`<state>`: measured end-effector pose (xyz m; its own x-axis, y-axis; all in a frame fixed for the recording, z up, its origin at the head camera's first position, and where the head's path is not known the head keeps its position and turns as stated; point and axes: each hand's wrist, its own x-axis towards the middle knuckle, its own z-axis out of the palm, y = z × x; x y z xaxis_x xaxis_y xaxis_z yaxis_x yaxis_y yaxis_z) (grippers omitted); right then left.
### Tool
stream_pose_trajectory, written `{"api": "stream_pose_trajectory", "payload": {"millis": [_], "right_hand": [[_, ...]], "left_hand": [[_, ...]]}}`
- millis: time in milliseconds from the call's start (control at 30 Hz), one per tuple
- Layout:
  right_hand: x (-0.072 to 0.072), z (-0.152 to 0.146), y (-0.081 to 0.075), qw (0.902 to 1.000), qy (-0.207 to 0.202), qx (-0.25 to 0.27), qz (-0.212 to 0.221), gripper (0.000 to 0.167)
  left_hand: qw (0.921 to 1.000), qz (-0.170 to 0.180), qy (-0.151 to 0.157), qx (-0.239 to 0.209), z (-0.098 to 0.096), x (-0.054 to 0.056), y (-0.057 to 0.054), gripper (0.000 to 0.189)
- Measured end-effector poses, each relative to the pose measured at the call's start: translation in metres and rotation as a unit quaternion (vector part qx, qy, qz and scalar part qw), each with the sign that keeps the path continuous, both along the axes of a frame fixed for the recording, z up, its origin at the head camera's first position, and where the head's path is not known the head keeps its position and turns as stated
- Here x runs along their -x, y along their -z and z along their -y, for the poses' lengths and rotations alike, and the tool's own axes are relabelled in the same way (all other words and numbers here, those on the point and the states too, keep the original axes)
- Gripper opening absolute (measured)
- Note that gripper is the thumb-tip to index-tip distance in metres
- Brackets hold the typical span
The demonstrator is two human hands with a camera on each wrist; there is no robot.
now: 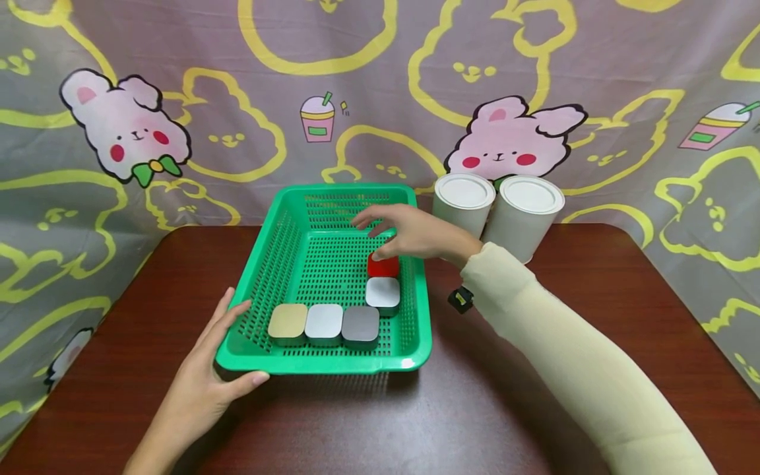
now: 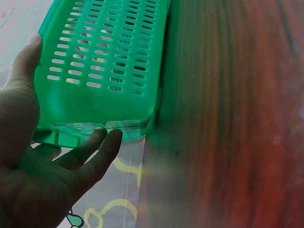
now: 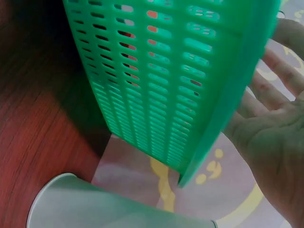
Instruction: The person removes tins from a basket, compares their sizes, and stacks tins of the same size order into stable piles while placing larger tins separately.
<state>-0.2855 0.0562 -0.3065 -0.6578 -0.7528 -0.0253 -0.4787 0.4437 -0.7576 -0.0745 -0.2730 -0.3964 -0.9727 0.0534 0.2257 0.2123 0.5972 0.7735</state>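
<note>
A green plastic basket (image 1: 418, 316) with slotted walls stands on the table. Along its front inside lie small rounded-square tins: a gold tin (image 1: 288, 321), a silver tin (image 1: 324, 321) and a dark grey tin (image 1: 360, 323). A second silver tin (image 1: 382, 291) and a red tin (image 1: 382, 266) line its right side. My left hand (image 1: 198, 369) cups the front left corner, thumb at the front rim and straight fingers along the left side. My right hand (image 1: 415, 231) reaches over the right rim, its thumb at the red tin and its other fingers extended above the basket floor.
Two white lidded cans (image 1: 525, 224) stand behind and right of the basket, close to my right forearm. A small black object (image 1: 460, 299) shows below the right sleeve. A patterned curtain (image 1: 368, 79) hangs behind the brown table (image 1: 505, 422).
</note>
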Motion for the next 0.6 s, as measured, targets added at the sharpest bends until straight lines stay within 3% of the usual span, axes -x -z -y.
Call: {"api": "stream_pose_trajectory", "payload": {"millis": [267, 433, 600], "right_hand": [[0.006, 0.013, -0.002, 0.9963, -0.034, -0.079, -0.008, 0.056], [0.007, 0.017, 0.000, 0.9814, -0.061, -0.172, -0.060, 0.058], [0.009, 0.020, 0.001, 0.9670, -0.084, -0.227, -0.078, 0.061]], "left_hand": [[1.0000, 0.001, 0.000, 0.001, -0.001, 0.000, -0.001, 0.104], [1.0000, -0.002, 0.002, 0.002, -0.001, 0.000, -0.001, 0.104], [1.0000, -0.003, 0.004, -0.004, 0.000, 0.000, 0.000, 0.104]]}}
